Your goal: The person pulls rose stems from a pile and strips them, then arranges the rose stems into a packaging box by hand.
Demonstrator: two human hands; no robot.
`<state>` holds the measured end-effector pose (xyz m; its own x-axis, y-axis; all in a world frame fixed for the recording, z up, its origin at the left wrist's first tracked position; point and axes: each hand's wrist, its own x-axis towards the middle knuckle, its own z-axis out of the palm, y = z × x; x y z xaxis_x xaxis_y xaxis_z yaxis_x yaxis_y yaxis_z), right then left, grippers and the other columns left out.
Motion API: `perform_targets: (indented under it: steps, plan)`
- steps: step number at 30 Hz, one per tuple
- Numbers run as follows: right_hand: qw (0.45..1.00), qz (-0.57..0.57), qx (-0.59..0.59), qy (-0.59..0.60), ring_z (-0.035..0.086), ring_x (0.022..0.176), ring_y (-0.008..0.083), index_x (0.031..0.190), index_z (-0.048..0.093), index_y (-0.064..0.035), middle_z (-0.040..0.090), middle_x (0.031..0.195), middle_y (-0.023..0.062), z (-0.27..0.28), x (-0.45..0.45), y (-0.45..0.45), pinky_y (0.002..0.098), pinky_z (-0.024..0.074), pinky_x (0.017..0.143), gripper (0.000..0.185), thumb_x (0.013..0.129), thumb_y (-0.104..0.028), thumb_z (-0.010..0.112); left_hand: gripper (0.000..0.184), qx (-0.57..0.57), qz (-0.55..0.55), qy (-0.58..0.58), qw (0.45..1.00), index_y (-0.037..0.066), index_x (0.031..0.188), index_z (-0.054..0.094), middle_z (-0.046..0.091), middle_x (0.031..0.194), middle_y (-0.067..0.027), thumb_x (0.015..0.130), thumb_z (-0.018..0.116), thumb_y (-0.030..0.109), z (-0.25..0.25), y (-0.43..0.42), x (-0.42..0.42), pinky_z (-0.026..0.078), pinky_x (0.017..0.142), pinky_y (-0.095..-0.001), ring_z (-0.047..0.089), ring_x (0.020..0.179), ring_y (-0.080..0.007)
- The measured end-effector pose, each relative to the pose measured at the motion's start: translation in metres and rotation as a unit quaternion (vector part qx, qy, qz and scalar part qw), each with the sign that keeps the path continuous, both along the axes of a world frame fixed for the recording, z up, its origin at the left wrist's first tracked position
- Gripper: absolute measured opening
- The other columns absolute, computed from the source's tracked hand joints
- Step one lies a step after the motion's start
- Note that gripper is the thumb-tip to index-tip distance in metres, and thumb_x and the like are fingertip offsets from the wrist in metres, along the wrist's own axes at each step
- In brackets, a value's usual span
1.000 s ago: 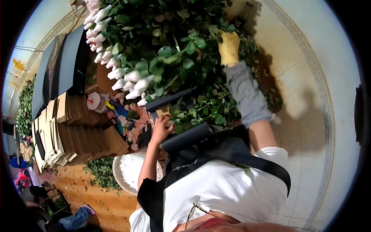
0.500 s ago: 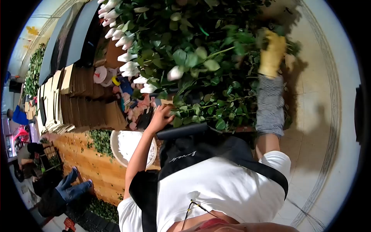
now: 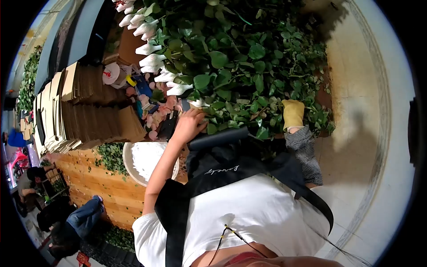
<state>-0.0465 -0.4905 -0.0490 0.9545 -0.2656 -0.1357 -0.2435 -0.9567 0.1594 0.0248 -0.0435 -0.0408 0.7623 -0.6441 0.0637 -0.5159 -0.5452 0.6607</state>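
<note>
A thick pile of leafy rose stems [image 3: 258, 66] lies across the table before me, its flower heads capped with white mesh sleeves [image 3: 152, 61] along the left side. My left hand [image 3: 190, 125], bare, has its fingers curled at the near end of the row, against a white-sleeved rose head [image 3: 198, 103]. Over at the stem ends on the right, my right hand [image 3: 293, 114] wears a yellow glove and a checked oversleeve. It is closed among the leaves, and what its fingers hold is hidden. A black roll [image 3: 218, 138] runs along the table edge between my hands.
Stacks of cardboard sheets [image 3: 89, 118] stand at the left beside loose pink petals [image 3: 162, 111] and small tools. Below them is a white tub [image 3: 149, 162] filled with white sleeves. Another person in jeans [image 3: 85, 216] is farther off on the lower left.
My right hand has come down and inward toward my body, from the far stem ends to the near edge. The rose that was swinging above the pile has left that spot. My left hand shifted slightly.
</note>
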Motion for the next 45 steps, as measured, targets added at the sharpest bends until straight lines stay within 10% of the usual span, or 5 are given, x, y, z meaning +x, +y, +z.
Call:
perform_targets:
  steps: [10,15,19,33,45]
  plan:
    - [0.947,0.031,0.261,0.185,0.057,0.123,0.037,0.148,0.047,-0.0111,0.059,0.138,0.0199,0.064,0.009,-0.022,0.044,0.0459,0.106,0.058,0.093,-0.024,0.062,0.035,0.015,0.01,-0.069,0.997,0.01,0.106,0.071,0.056,0.124,-0.0159,0.074,0.082,0.017,-0.007,0.001,0.002,0.044,0.096,-0.0466,0.054,0.112,-0.0382]
    - [0.919,0.115,0.357,-0.124,0.057,0.125,0.0331,0.137,0.057,-0.011,0.062,0.135,0.0138,0.122,0.046,0.052,0.046,0.0432,0.109,0.047,0.092,-0.021,0.067,0.05,0.016,0.033,-0.03,0.999,0.01,0.121,0.062,0.057,0.121,-0.0149,0.075,0.081,0.01,0.001,-0.003,0.0,0.046,0.093,-0.0463,0.054,0.11,-0.0399]
    - [0.967,0.19,0.014,-0.172,0.055,0.127,0.0281,0.106,0.071,-0.0107,0.065,0.128,0.0071,0.048,0.12,0.102,0.0441,0.0338,0.117,0.021,0.086,-0.01,0.066,0.05,-0.001,0.051,-0.003,0.999,0.011,0.121,0.061,0.055,0.117,-0.0154,0.075,0.078,0.004,-0.001,-0.004,-0.002,0.046,0.092,-0.0476,0.052,0.11,-0.0388]
    - [0.783,0.233,0.135,-0.561,0.068,0.106,0.0266,0.111,0.07,-0.0035,0.073,0.11,0.0107,0.189,0.193,0.029,0.0387,0.0528,0.098,0.035,0.079,0.009,0.061,0.034,-0.047,0.05,-0.03,0.997,0.007,0.107,0.075,0.056,0.127,-0.0158,0.076,0.084,0.015,-0.036,0.006,-0.001,0.046,0.096,-0.0457,0.053,0.116,-0.0387]
    - [0.888,0.186,0.011,-0.421,0.067,0.107,0.0292,0.103,0.07,-0.0099,0.072,0.11,0.0103,0.164,0.119,0.028,0.0429,0.0516,0.098,0.038,0.071,0.008,0.061,0.028,-0.009,0.04,-0.028,0.999,0.007,0.105,0.074,0.055,0.121,-0.021,0.08,0.081,0.018,-0.026,0.001,0.002,0.044,0.097,-0.0509,0.05,0.111,-0.0438]
